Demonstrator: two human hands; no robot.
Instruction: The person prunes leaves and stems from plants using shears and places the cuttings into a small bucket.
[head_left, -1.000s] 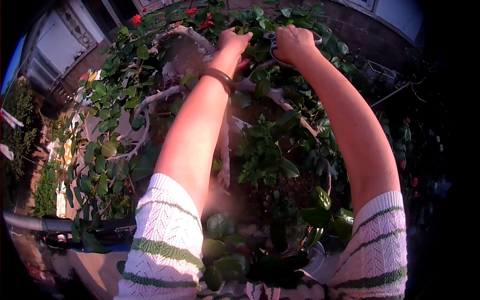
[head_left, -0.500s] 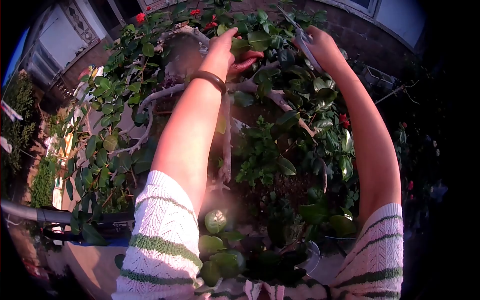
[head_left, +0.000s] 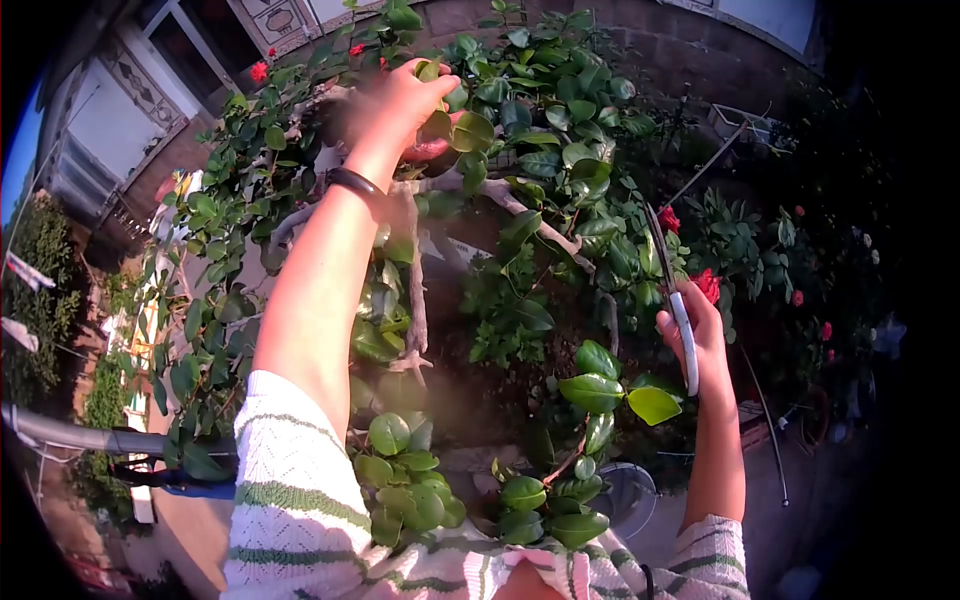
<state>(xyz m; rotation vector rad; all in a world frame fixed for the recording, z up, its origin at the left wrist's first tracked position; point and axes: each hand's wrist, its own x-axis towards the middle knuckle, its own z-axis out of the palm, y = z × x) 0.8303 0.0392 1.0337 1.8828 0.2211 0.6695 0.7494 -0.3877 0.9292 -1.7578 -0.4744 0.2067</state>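
My left hand [head_left: 408, 100], a dark bangle [head_left: 357, 182] on its wrist, is raised at the top of the leafy shrub. Its fingers are closed round a leafy sprig [head_left: 470, 131]. Lower on the right, my right hand [head_left: 703, 345] grips pruning shears [head_left: 683, 335] by their pale handle, the dark blades pointing up beside the foliage. Red flowers [head_left: 706, 285] show just behind that hand. Whether the blades are apart is hard to make out.
Bare grey branches [head_left: 415, 270] run through the shrub. Leafy shoots [head_left: 590, 500] reach up close to my chest. A metal rail [head_left: 80, 430] crosses at the left. A house wall [head_left: 470, 35] and a white planter box [head_left: 740, 128] are farther back.
My right hand has come down and toward me with the shears, away from the top foliage. My left hand keeps to the sprig, slightly farther left in view.
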